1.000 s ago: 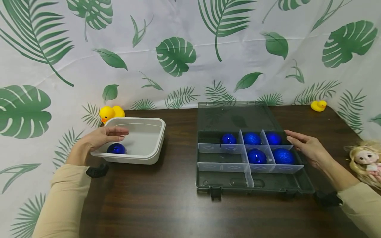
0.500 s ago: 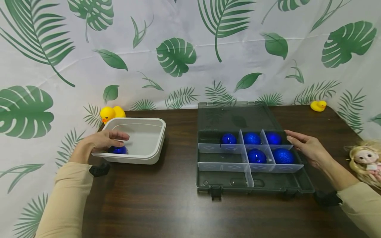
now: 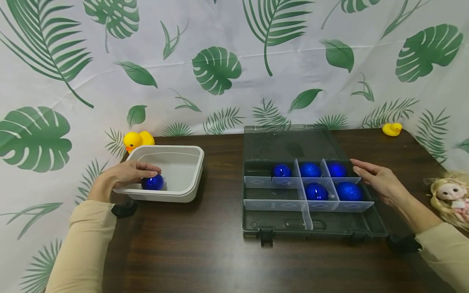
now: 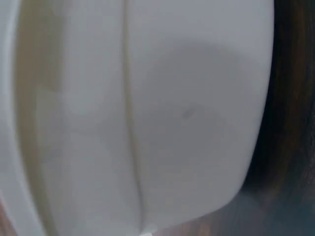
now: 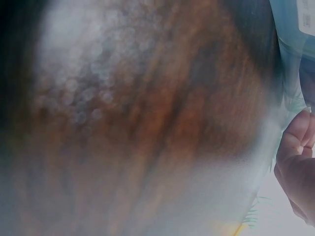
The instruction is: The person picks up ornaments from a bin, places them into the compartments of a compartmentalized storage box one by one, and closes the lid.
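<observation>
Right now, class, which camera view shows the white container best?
The head view: the white container shows nearly whole, only partly hidden by the left hand. The left wrist view shows one blurred close part; the right wrist view, none.

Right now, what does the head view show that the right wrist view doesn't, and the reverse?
Only the head view: the left hand at a blue bauble in the white plastic tub, the blonde doll, and the white dividers of the compartment organizer box.

Only the right wrist view: a white label at the upper right, its print unreadable.

Both: the right hand, dark wood-grain tabletop, leaf-print backdrop, and probably the organizer box's side.
</observation>
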`<state>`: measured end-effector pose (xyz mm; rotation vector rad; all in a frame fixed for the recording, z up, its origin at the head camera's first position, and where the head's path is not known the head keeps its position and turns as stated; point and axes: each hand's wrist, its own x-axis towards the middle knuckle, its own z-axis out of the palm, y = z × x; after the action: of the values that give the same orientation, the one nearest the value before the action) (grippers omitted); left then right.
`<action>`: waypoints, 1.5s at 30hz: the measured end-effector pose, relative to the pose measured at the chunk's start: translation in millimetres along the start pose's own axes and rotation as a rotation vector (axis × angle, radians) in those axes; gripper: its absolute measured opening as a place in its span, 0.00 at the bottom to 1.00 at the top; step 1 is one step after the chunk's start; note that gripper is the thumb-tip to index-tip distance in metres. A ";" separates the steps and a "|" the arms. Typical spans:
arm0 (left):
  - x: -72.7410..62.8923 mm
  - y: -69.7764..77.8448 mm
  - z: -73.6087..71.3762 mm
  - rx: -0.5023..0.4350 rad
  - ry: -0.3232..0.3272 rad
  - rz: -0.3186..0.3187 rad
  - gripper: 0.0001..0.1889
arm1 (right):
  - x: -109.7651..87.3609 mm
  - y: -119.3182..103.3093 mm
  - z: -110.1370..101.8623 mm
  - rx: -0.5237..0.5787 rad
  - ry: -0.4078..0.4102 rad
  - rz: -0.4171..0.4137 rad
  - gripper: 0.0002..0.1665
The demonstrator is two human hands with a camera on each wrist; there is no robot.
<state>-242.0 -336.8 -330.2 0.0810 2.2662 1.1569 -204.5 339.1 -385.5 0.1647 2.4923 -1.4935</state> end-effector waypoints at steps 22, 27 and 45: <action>8.8 111.3 54.8 -0.215 0.002 0.336 0.21 | 0.5 -0.1 -2.5 0.026 0.000 0.014 0.45; 24.2 149.2 100.8 -0.155 -0.056 0.440 0.18 | 0.8 1.9 -2.3 0.037 0.001 0.008 0.44; 94.1 168.3 225.9 -0.009 -0.226 0.888 0.14 | -0.4 1.0 0.3 0.022 0.006 0.000 0.43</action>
<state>-235.1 -40.4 -349.1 1.2449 2.0350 1.4653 -203.8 339.3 -386.4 0.1730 2.4810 -1.5230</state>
